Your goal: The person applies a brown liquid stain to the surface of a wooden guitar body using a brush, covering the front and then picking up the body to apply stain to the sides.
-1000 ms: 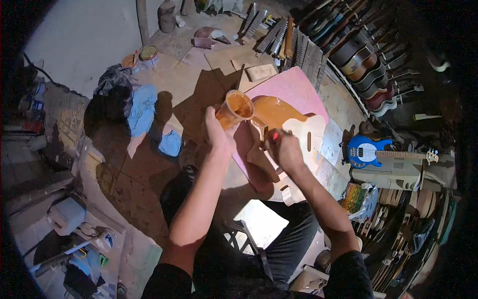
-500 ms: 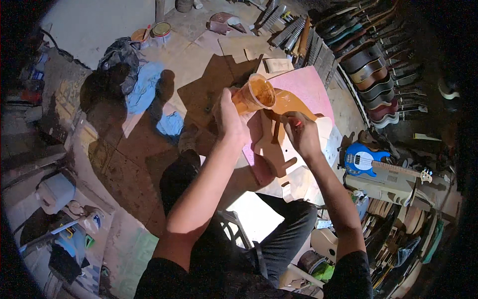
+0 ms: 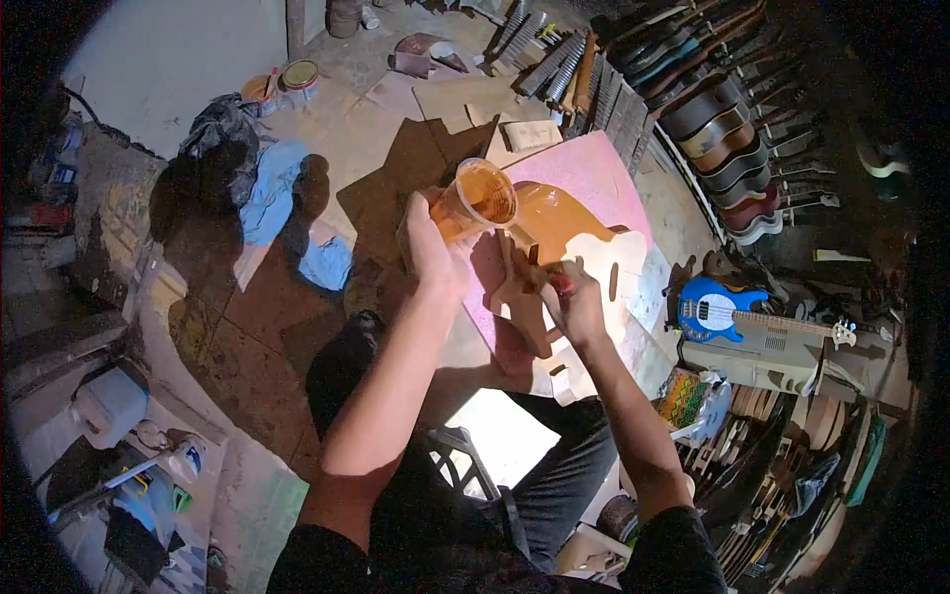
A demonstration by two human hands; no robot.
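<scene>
With cup [image 3: 481,196] gripped in curled left hand [image 3: 432,247] and red tool [image 3: 562,284] in closed right hand [image 3: 579,305], guitar body [image 3: 586,247] was apparently being coated, even strokes seemingly called for.

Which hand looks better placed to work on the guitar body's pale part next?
Probably the right hand: it's over the guitar body, holding a reddish thing, while the left hand is occupied with a clear cup of amber liquid.
</scene>
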